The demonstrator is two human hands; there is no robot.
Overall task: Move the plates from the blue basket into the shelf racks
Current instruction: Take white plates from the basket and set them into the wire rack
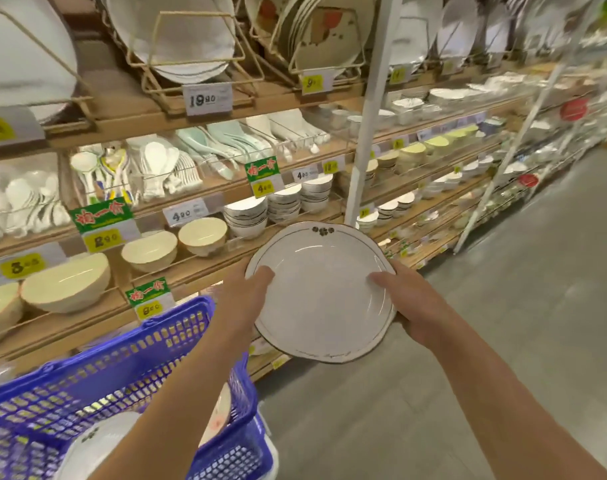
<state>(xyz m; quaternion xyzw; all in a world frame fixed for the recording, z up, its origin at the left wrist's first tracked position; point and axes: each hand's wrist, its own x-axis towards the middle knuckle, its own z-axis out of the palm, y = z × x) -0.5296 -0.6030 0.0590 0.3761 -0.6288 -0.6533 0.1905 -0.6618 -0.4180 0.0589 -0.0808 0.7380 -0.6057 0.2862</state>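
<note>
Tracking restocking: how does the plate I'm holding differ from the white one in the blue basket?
The white round dark-rimmed plate is raised, gripped by left hand and right hand; the white plate in the blue plastic basket lies untouched. The held plate shows almost whole; the basket plate is half hidden by a forearm. Both are white with dark rim marks.

One white round ceramic plate with a thin dark rim line; two further white plates inside one blue plastic lattice basket. Four cream glazed bowls on the lower shelves; three beige wire racks on the top shelf.
</note>
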